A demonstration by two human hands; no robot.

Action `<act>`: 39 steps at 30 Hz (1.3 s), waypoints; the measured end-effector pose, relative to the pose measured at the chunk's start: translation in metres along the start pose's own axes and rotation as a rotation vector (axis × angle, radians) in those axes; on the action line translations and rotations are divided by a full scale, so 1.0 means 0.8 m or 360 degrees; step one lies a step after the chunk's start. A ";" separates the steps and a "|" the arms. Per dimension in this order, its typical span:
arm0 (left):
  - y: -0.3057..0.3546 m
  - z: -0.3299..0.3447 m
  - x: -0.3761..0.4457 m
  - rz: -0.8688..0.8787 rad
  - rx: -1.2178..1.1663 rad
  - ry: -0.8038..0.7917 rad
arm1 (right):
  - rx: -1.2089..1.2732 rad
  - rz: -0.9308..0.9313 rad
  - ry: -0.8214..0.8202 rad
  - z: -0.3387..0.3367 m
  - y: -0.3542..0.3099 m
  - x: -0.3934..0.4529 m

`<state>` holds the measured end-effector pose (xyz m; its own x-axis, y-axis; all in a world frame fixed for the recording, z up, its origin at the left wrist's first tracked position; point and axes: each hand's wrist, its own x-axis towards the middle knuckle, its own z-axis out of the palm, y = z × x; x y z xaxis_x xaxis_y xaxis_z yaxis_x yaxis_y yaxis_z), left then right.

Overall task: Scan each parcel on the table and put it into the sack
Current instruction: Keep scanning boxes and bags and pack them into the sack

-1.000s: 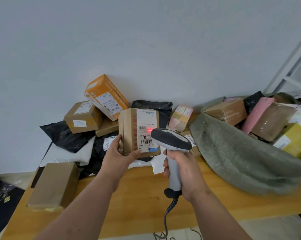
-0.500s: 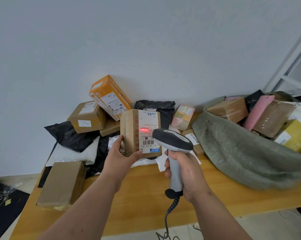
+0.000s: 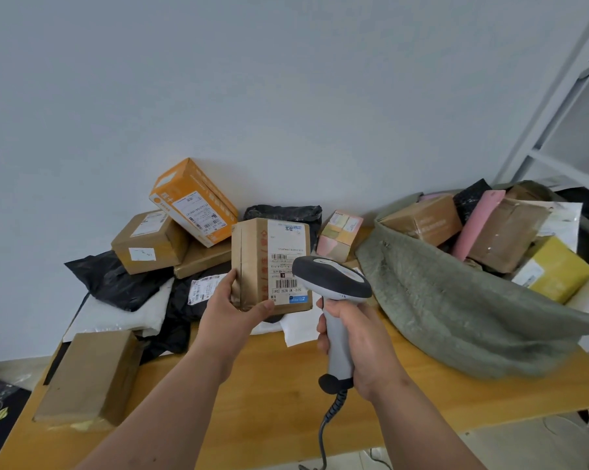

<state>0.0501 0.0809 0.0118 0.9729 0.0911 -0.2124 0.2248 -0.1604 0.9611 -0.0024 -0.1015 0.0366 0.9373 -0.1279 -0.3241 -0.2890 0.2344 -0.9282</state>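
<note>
Left hand (image 3: 233, 308) grips upright box (image 3: 271, 264) over bench (image 3: 286, 385). Right hand (image 3: 360, 340) holds scanner (image 3: 332, 283); sack (image 3: 455, 307) at 3 o'clock.

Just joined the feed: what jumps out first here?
Centre frame, the left hand holds a brown box upright, label toward the scanner gripped in the right hand. Right of them lies a green sack already stuffed with parcels. Behind, against the wall, an orange box tops a heap of unscanned parcels.
</note>
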 end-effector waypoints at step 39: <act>0.221 0.440 0.056 0.0934 0.0374 -0.0188 | -0.0049 -0.0261 0.0995 -0.382 -0.142 0.097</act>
<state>0.1523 -0.2894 0.1104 0.9339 -0.1838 0.3066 -0.3543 -0.3629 0.8619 0.0440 -0.4325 0.0608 0.6823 -0.6990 -0.2141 -0.1656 0.1375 -0.9766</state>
